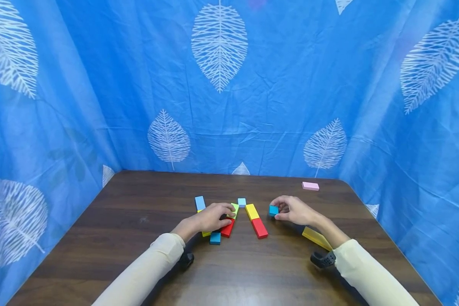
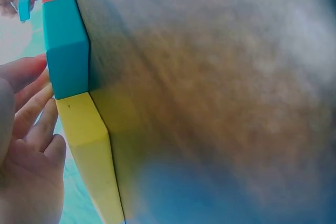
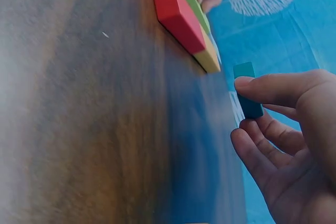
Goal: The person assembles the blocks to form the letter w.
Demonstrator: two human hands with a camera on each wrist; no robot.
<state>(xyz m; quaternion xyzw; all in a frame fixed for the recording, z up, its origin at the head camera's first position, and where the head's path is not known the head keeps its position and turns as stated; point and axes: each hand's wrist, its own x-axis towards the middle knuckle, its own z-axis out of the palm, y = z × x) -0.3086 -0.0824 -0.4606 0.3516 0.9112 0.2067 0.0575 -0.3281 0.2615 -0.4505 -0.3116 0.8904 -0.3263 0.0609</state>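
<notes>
My right hand (image 1: 296, 210) pinches a small teal block (image 1: 273, 211) between thumb and fingers, right of the laid-out blocks. In the right wrist view the teal block (image 3: 248, 90) stands out past the thumb tip. My left hand (image 1: 210, 217) is over the left blocks, its fingertips at a green block (image 1: 235, 209) and its thumb near a red block (image 1: 228, 229). Seen from the left wrist, its fingers reach behind another teal block (image 2: 68, 51) and a yellow block (image 2: 86, 135). Part of the left-hand blocks is hidden under that hand.
A yellow block (image 1: 252, 211) and a red block (image 1: 259, 228) form a slanted line, with a light blue block (image 1: 242, 202) near its top. Another blue block (image 1: 200, 202) lies at the left. A pink block (image 1: 310, 186) is farther back; a long yellow block (image 1: 316, 238) lies by the right wrist.
</notes>
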